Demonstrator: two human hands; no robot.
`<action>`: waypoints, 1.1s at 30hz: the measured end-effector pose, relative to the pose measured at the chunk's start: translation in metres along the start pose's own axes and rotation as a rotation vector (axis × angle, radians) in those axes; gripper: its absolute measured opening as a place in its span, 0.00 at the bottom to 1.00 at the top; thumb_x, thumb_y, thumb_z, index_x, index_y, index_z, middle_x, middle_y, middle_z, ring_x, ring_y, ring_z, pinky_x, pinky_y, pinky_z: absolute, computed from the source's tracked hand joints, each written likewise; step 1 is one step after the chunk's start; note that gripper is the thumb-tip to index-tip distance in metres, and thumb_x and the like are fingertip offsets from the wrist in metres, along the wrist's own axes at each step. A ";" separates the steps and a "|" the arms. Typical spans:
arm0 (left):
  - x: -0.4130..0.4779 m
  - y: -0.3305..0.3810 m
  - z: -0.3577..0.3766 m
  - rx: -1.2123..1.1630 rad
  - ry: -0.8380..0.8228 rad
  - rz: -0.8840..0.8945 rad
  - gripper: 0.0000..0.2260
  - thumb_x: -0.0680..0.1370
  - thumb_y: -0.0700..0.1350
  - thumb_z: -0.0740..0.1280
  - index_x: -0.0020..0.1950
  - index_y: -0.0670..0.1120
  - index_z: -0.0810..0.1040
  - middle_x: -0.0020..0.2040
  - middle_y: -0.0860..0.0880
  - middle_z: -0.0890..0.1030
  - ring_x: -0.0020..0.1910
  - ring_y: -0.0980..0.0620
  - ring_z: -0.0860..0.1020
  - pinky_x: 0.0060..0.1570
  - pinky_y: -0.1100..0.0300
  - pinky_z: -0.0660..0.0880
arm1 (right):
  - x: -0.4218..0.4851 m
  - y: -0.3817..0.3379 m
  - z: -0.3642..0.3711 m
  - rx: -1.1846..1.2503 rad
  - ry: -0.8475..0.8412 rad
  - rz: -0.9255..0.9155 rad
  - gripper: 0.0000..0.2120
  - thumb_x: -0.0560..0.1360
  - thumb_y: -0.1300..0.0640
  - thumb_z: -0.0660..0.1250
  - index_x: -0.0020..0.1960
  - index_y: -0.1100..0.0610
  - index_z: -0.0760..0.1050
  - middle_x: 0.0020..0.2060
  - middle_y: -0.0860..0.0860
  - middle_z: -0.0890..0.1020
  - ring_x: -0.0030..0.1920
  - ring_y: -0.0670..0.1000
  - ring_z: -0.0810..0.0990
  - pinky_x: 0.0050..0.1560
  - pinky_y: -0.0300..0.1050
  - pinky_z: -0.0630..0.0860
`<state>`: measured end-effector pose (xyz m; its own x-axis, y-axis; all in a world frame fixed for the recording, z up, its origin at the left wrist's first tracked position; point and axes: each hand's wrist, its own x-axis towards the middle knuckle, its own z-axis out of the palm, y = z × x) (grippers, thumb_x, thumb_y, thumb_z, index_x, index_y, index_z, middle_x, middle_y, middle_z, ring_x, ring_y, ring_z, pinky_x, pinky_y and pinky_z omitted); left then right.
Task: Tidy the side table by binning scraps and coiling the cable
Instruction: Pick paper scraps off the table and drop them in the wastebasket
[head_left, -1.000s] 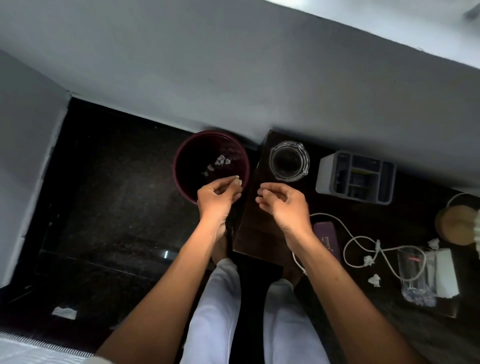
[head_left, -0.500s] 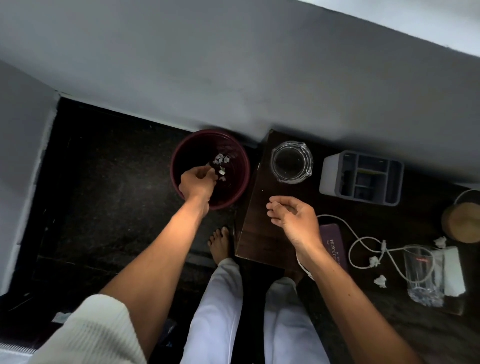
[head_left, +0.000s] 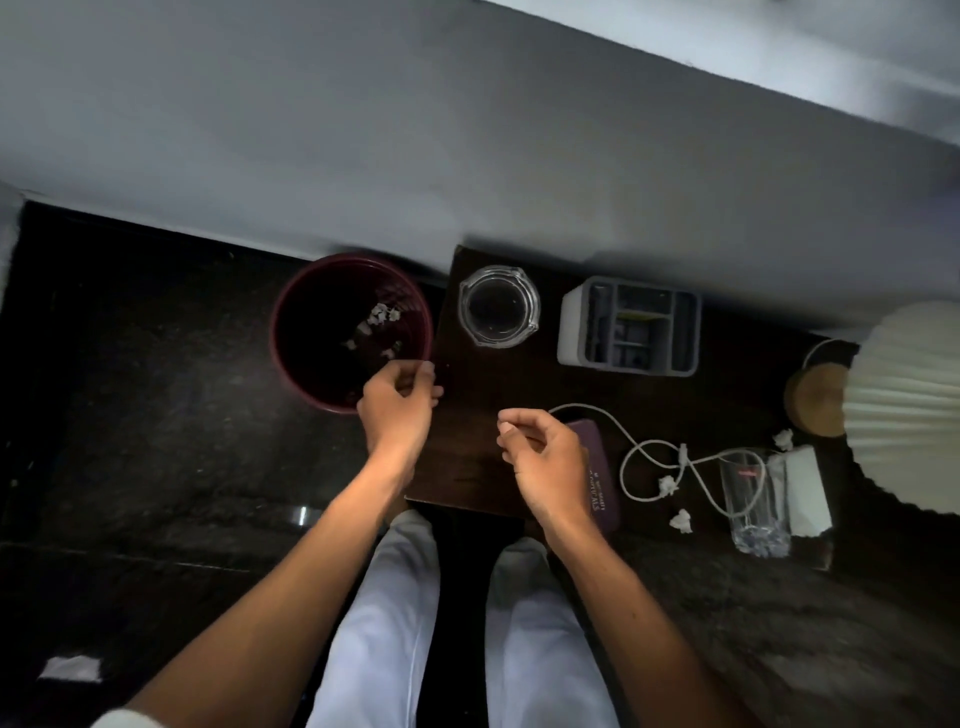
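A person in white trousers stood over a dark side table (head_left: 498, 395) set against a grey wall, a maroon bin (head_left: 332, 332) on the black floor just beside its left edge. Several white paper scraps (head_left: 382, 314) lay in the bottom of the bin. A clear glass ashtray (head_left: 498, 306) stood at the table's far left corner, with a grey compartmented organiser (head_left: 631, 325) beside it. Further right were a wooden lamp base (head_left: 815, 400) and a pleated white lampshade (head_left: 914, 405), which cut off the view of the table's right end. The white cable (head_left: 654, 457) lay uncoiled in loose loops across the middle of the table, running from beside a purple booklet (head_left: 597, 483) to a tall drinking glass (head_left: 753, 501); a folded white card (head_left: 805, 488) sat behind the glass. Loose scraps remained on the table: one (head_left: 669, 486) inside the cable loop, one (head_left: 681, 520) near the front edge and one (head_left: 783, 438) by the lamp base.

The left hand (head_left: 397, 400) hovered at the bin's near rim, fingers loosely curled with nothing seen in them. The right hand (head_left: 543, 457) hung over the table, partly covering the booklet, its fingers narrowly pinched; whether they held anything could not be told.

Half a second earlier the left hand had been over the bin's opening; it had since drawn back toward the table. The right hand had barely shifted.
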<state>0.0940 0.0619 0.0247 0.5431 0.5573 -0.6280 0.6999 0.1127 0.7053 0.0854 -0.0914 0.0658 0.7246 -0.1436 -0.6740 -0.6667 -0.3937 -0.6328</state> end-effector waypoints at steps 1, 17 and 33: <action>-0.010 -0.001 0.009 -0.013 -0.030 0.000 0.07 0.81 0.47 0.68 0.44 0.54 0.81 0.42 0.50 0.87 0.38 0.60 0.86 0.48 0.58 0.84 | -0.003 0.004 -0.007 -0.018 0.014 -0.022 0.08 0.77 0.58 0.69 0.47 0.46 0.82 0.43 0.44 0.86 0.46 0.42 0.85 0.53 0.49 0.84; -0.135 -0.013 0.129 0.146 -0.550 0.140 0.05 0.82 0.41 0.67 0.50 0.49 0.83 0.43 0.49 0.86 0.41 0.55 0.85 0.50 0.54 0.84 | -0.028 0.094 -0.144 -0.107 0.306 0.047 0.09 0.78 0.61 0.69 0.58 0.58 0.81 0.47 0.50 0.85 0.45 0.44 0.83 0.40 0.30 0.74; -0.152 -0.035 0.200 0.841 -0.720 0.557 0.07 0.80 0.41 0.69 0.58 0.45 0.81 0.55 0.43 0.81 0.55 0.40 0.80 0.53 0.47 0.77 | -0.014 0.134 -0.180 -0.127 0.329 0.053 0.11 0.78 0.61 0.69 0.60 0.59 0.79 0.53 0.53 0.85 0.48 0.47 0.83 0.49 0.42 0.80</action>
<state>0.0797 -0.1914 0.0301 0.8067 -0.2489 -0.5360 0.2279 -0.7058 0.6708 0.0173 -0.3056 0.0586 0.7207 -0.4435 -0.5329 -0.6930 -0.4849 -0.5336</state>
